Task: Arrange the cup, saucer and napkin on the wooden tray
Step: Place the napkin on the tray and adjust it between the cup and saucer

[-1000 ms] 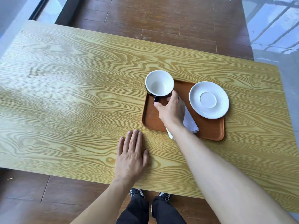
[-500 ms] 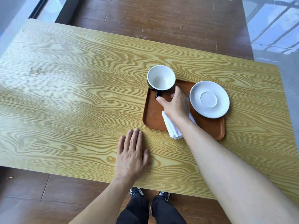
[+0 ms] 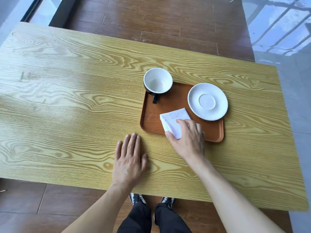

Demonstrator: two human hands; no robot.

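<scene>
A brown wooden tray (image 3: 152, 121) lies on the table. A cup (image 3: 157, 81), white inside and black outside, stands at the tray's far left corner with its handle toward me. At the far right of the tray rests a white saucer (image 3: 207, 101), overhanging the edge. A folded white napkin (image 3: 174, 118) lies on the tray's near middle. My right hand (image 3: 188, 139) rests on the napkin's near part, thumb and fingers touching it. My left hand (image 3: 128, 159) lies flat on the table, fingers apart, just in front of the tray's near left corner.
The yellow wood-grain table (image 3: 67, 101) spreads wide to the left. Its near edge runs just above my shoes (image 3: 151, 200). Dark wooden floor lies beyond the far edge, with a glossy grey floor at the right.
My right hand let go of the cup, which stays at the tray's far left corner, and drew back toward me onto the napkin. The left hand has not moved.
</scene>
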